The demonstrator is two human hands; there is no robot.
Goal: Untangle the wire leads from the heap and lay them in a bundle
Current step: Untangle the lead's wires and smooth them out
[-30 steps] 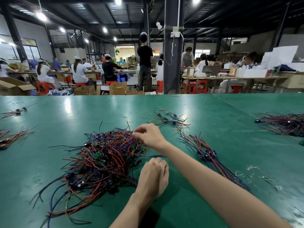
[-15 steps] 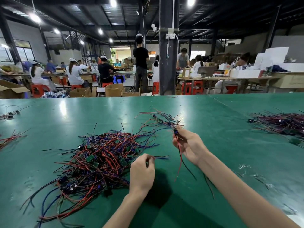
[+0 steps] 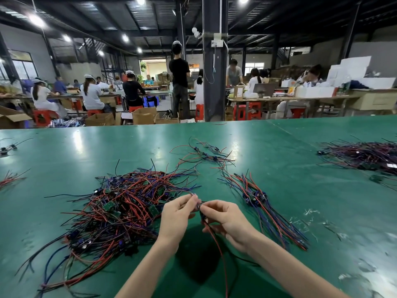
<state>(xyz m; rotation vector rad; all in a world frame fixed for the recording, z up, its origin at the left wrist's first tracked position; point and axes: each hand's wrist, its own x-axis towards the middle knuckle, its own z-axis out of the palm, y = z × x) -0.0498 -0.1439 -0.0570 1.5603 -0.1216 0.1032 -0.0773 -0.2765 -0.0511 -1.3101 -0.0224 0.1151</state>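
Over a green table (image 3: 64,147) in a crowded workshop (image 3: 103,16), left hand (image 3: 176,216) and right hand (image 3: 228,220) tight on one wire lead (image 3: 217,244).

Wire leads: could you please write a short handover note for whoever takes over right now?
Left hand and right hand: both pinch one lead; its red and black wires hang toward the person.
Heap: left of the hands, large and tangled, on the green table.
Bundle: right of the hands, leads roughly parallel.
Done: some leads bundled.
Left: lay this lead on the bundle, then the heap.
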